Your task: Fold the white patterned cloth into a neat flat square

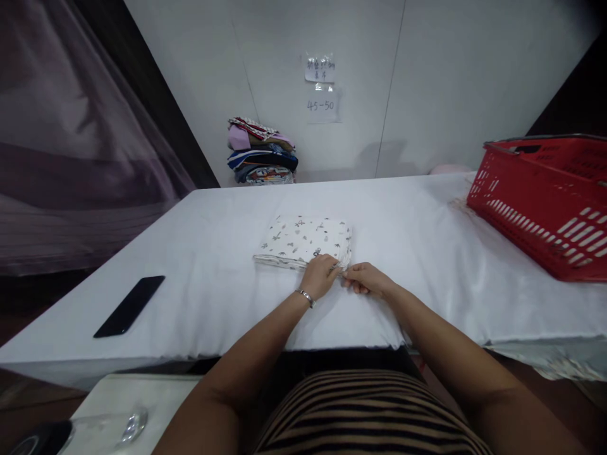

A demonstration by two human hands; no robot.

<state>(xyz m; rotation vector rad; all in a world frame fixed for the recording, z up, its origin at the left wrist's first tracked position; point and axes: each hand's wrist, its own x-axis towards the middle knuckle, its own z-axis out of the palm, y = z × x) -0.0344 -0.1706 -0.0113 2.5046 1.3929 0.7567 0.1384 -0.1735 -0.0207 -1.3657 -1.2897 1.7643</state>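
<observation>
A folded white cloth with small dark and green prints lies flat in the middle of the white-covered table. My left hand, with a metal bracelet at the wrist, is closed on the cloth's near right corner. Just right of it, my right hand pinches the edge at the same corner, its fingers curled together. The two hands are almost touching. Part of the corner is hidden beneath my fingers.
A black phone-like slab lies at the table's left. The red plastic basket stands at the right. Folded clothes are piled against the back wall. Near the lower left, a clear bottle lies on a pale surface.
</observation>
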